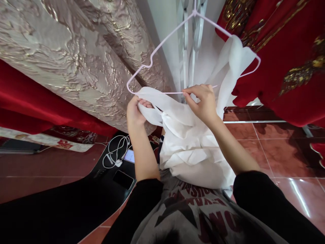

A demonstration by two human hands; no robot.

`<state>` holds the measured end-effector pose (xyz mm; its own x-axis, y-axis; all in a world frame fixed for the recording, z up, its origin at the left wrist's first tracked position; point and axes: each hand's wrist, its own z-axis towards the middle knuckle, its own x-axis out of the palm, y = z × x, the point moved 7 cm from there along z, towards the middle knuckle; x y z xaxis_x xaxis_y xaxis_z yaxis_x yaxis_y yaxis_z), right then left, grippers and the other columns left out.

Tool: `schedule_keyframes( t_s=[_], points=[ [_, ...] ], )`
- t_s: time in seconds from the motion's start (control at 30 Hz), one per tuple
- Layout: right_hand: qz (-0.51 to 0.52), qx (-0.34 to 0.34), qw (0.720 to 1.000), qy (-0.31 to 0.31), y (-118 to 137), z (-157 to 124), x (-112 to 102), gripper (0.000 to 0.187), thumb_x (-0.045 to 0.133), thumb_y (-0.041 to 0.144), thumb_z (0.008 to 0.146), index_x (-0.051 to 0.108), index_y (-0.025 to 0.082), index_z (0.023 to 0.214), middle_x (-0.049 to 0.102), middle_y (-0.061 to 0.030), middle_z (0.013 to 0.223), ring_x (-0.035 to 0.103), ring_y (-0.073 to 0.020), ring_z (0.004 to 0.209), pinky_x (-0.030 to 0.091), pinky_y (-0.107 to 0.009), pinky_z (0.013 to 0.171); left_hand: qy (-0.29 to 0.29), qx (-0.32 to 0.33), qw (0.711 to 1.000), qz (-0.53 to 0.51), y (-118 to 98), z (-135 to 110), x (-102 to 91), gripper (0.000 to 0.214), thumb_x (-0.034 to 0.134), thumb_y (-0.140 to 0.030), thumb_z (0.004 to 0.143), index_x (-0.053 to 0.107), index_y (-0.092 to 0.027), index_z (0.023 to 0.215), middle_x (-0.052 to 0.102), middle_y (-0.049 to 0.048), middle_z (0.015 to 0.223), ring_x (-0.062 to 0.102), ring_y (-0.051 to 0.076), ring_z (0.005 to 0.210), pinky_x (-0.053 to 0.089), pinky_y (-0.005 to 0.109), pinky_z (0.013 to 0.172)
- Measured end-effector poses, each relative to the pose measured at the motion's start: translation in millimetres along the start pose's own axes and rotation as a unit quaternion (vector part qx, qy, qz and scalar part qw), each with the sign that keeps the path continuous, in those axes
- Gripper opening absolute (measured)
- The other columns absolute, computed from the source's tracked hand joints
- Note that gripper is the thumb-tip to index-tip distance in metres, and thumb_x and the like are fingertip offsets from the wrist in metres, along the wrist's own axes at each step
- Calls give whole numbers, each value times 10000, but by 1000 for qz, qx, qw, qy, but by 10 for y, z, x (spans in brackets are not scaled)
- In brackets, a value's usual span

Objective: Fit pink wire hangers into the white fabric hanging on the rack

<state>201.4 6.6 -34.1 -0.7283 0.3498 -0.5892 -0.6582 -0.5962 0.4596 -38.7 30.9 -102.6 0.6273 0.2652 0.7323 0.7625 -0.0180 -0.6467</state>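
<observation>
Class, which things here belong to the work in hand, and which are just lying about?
Work in hand:
pale pink hanger, pinched in the right hand
white fabric, held by the left hand

Lying about, on the black surface:
white cable with plug
lit phone
dark-screened phone

Black sleeves (269, 200); grey shirt (149, 227) with maroon lettering (223, 222), dark star (179, 210); bare hands (137, 112) (203, 103).

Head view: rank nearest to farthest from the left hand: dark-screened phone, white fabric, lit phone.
1. White fabric: at the left hand.
2. Lit phone: below that hand in view.
3. Dark-screened phone: lower still, on the black surface.
</observation>
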Motion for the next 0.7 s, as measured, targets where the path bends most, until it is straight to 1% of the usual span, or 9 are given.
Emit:
schedule_keyframes(
  t_s=[0.07,0.13,0.23,0.33,0.43,0.53,0.6,0.63,0.7],
  points=[
    [5,10,1000,0,17,14,34,366,461,465,1004,730,219,978,715,-2,921,586,-131,834,353,-327,906,18,15,1000,-18,154,-131,117,299,413,-15,929,603,-148,1118,592,-22,639,542,65,535,496,153,614],
    [11,18,1000,1,26,24,54,323,492,439,994,731,222,985,719,3,943,592,-130,840,359,-330,912,62,46,997,-27,263,-267,326,520,459,26,895,498,-212,1355,706,19,908,618,64,638,515,152,687],
    [28,19,999,-4,47,34,48,284,510,404,989,727,221,999,721,8,979,606,-125,849,373,-348,944,146,75,986,-2,412,-458,693,726,569,-14,887,336,-326,1500,701,54,1144,617,81,619,502,173,633],
    [69,15,998,-1,104,44,14,250,522,381,981,703,229,1060,715,13,1035,630,-120,847,405,-380,991,191,112,975,35,520,-565,922,375,612,-197,951,511,-266,1306,694,51,1019,533,74,507,436,175,515],
    [142,7,990,-8,183,26,-109,257,549,361,963,635,264,1185,694,2,1119,660,-137,993,468,-380,1019,183,156,969,61,555,-557,948,129,612,-301,975,543,-244,1068,627,9,843,454,62,437,321,171,423],
    [100,26,978,-180,98,-99,-516,291,528,382,965,578,252,1220,639,-67,1193,608,-182,1157,492,-402,1040,192,186,961,71,532,-533,928,195,664,-364,951,529,-249,1031,591,-4,783,402,63,396,242,185,376],
    [29,70,946,-315,-100,-279,-783,440,560,440,938,494,232,1321,517,-115,1373,510,-237,1315,437,-462,1113,194,198,958,75,505,-537,917,228,690,-381,936,533,-241,1025,583,-3,762,391,65,385,237,192,365],
    [17,93,932,-350,-237,-361,-851,562,598,478,907,429,229,1381,425,-130,1465,445,-265,1389,403,-493,1143,189,201,958,78,498,-542,911,233,695,-382,933,536,-238,1024,580,-2,758,392,66,386,247,193,366],
    [59,134,932,-332,-558,-443,-814,771,643,548,851,290,241,1464,336,-156,1526,400,-292,1433,390,-533,1140,174,205,960,84,499,-560,900,236,693,-390,934,534,-233,1011,577,-1,752,390,64,385,258,196,366]
  ],
)
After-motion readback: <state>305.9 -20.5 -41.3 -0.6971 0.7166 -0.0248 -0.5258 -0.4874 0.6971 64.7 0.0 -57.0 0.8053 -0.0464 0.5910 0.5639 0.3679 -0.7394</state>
